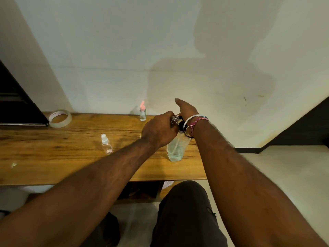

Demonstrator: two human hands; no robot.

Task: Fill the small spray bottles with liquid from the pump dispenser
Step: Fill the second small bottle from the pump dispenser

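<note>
Wooden tabletop (71, 157) set against a pale wall. Pump dispenser (175, 150) stands upright near the right end of the tabletop: clear body, liquid low in the bottom, dip tube visible inside, black pump head at the top mostly hidden by the hands.

Left hand (158, 131) comes in from the left, fingers curled round a small clear bottle (175, 119) held at the level of the pump head, right beside it. Only the small bottle's top end shows past the knuckles; whether its mouth meets the nozzle cannot be told.

Right hand (187, 108) lies over the pump head from the right, palm down, thumb stretched forward and pointing toward the wall. Its other fingers are hidden behind the wrist, so their state cannot be told. Bangle and pink thread bands (195, 122) on that wrist.

Second small spray bottle (106, 144) with white sprayer stands left of the dispenser, apart from it. Third small bottle with pink cap (142, 114) stands at the back edge by the wall. Roll of clear tape (60, 118) lies at the back left, next to a dark flat object (17, 111).
</note>
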